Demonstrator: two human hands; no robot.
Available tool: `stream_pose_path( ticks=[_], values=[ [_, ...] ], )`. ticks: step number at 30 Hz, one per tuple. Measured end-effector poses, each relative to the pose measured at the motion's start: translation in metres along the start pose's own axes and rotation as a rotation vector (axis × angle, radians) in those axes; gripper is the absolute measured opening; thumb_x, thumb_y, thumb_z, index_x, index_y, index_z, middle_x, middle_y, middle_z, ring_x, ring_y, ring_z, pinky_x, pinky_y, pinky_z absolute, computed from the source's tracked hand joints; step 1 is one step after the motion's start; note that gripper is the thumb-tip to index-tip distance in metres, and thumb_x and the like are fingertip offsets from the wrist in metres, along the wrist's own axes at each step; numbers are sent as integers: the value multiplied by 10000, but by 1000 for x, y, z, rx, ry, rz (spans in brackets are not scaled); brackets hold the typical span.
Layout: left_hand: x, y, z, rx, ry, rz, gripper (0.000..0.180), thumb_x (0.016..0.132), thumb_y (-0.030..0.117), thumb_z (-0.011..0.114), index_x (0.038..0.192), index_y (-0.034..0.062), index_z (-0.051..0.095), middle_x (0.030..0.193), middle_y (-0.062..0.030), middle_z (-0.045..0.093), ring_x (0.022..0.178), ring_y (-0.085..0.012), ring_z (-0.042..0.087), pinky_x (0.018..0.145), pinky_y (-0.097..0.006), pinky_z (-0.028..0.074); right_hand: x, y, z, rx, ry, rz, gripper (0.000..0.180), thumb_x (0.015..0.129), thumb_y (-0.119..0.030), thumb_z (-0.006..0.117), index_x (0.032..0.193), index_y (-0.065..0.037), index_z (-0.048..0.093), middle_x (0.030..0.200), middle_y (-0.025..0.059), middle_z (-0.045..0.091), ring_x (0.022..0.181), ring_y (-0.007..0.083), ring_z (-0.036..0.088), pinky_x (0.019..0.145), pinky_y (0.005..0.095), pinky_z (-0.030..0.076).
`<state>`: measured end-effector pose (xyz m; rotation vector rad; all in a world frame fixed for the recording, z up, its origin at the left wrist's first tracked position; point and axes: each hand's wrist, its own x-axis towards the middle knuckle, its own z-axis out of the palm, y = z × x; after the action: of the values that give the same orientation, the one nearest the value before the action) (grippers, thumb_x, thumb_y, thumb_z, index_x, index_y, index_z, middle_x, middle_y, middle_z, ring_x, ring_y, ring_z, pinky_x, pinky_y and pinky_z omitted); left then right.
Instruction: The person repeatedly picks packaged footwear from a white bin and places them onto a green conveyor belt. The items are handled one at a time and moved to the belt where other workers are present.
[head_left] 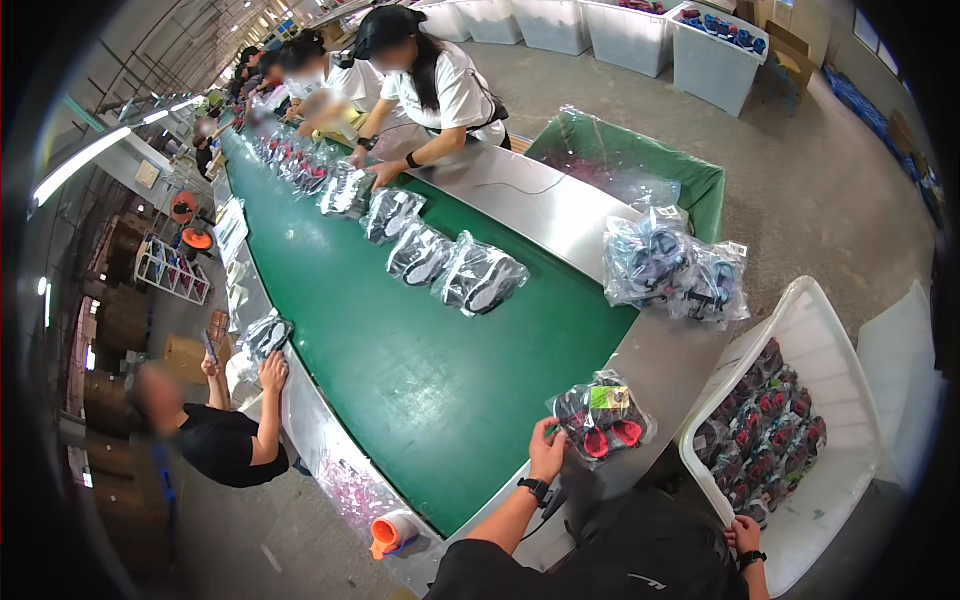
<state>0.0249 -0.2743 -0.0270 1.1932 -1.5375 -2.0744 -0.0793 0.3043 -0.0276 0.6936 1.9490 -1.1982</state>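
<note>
A clear bag of dark shoes with red insides and a green card [603, 418] lies on the metal edge at the end of the green conveyor belt [420, 400]. My left hand [546, 450] is at its left side, fingers closed on the plastic. Down at the right, my right hand [743, 536] grips the near rim of a large white bin [835, 440]. Inside that bin are several bagged dark and red shoes [765, 430]. Both wrists wear dark bands.
Bagged blue shoes [670, 265] are heaped on the metal ledge, beside a green-lined bin [700, 190]. Bagged grey shoes [480, 275] line the belt. Co-workers [440, 90] stand along the far side; another person [225, 440] handles a bag at the left. An orange-and-white cup-like container [393, 533] sits near.
</note>
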Motion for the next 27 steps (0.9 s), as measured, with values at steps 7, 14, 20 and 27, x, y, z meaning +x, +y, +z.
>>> stream_pose_path(
  ticks=[7, 14, 20, 27],
  values=[
    [16, 27, 53, 459, 10, 308, 1190, 665, 341, 897, 1500, -78, 159, 1414, -267, 404, 1331, -353, 422, 1124, -413, 337, 19, 3, 2, -31, -44, -35, 323, 922, -142, 586, 1195, 26, 546, 830, 117, 639, 611, 196, 668, 472, 300, 542],
    [8, 48, 115, -35, -173, -168, 1128, 770, 203, 837, 1526, -40, 36, 1278, -193, 557, 1102, -240, 616, 1006, -384, 472, 3, -45, 19, 89, -65, -219, 289, 932, -122, 575, 1185, 15, 551, 852, 94, 629, 673, 167, 658, 536, 273, 540],
    [-26, 72, 173, -33, -304, -351, 1079, 828, 209, 794, 1526, -16, 2, 1116, -133, 651, 968, -201, 658, 814, -329, 536, -59, -143, 36, 76, -165, -551, 336, 929, -174, 648, 1201, 18, 604, 924, 30, 624, 806, 84, 570, 738, 256, 481],
    [-70, 84, 243, -216, -441, -469, 906, 845, 227, 782, 1503, 106, 170, 1003, -34, 623, 645, -81, 565, 433, -216, 372, -102, -200, 24, 215, -283, -446, 474, 1002, -236, 563, 1402, -14, 441, 1128, 138, 666, 990, 186, 662, 822, 313, 540]
  ],
)
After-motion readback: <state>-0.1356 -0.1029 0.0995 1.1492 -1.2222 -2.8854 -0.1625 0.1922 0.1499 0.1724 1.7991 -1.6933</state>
